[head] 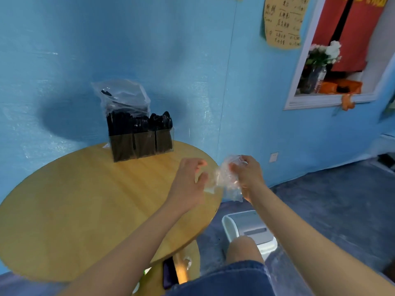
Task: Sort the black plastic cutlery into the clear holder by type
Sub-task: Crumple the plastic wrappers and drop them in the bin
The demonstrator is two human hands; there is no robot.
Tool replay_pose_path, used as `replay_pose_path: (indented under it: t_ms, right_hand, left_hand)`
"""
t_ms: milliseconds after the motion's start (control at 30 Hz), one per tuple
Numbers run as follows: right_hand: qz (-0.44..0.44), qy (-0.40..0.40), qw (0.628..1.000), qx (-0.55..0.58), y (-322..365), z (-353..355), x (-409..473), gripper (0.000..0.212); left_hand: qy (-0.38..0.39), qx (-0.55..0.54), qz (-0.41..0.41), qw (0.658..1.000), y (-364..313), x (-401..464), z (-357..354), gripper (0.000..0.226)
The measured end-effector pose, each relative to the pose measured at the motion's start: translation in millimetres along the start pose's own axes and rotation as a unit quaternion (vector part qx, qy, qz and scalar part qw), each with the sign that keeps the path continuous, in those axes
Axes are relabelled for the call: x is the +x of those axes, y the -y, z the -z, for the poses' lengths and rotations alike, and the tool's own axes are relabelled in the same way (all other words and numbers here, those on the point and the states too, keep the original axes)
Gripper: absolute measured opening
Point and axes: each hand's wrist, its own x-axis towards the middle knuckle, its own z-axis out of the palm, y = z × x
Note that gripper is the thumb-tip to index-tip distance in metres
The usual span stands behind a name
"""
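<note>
one clear holder [141, 144] with three compartments stands at the far edge of the round worktop [64, 199], full of black cutlery [139, 124]. one plastic bag [124, 97] leans behind it. the right hand [249, 176] grips one crumpled clear wrapper [226, 180]; the left hand [188, 184] is beside it, fingers loosely spread, holding nothing.

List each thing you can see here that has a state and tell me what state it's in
Holder: upright on the table, three compartments full of black cutlery.
Big bag: upright behind the holder, mostly empty.
Small bag: crumpled, empty, held off the table's edge.
Right hand: pinching the small bag.
Left hand: open, fingers beside the small bag.
Bin: on the floor, lid closed.
</note>
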Motion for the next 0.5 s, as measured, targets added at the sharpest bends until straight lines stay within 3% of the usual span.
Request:
replay_pose_path:
  t_ms: [133,267,500]
  right_hand:
    - [-0.018,-0.08,0.996,-0.029,-25,53,24,0.031]
    - [-0.084,-0.118,0.989,-0.03,-76,107,50,0.056]
    - [-0.174,-0.175,0.969,-0.035,-165,175,98,0.035]
  left_hand:
    - [0.064,-0.009,-0.03,0.997,-5,5,-50,0.02]
    - [0.137,-0.012,-0.036,0.99,4,3,-119,0.021]
    - [0.24,0.012,0.026,0.97,51,13,-241,0.023]
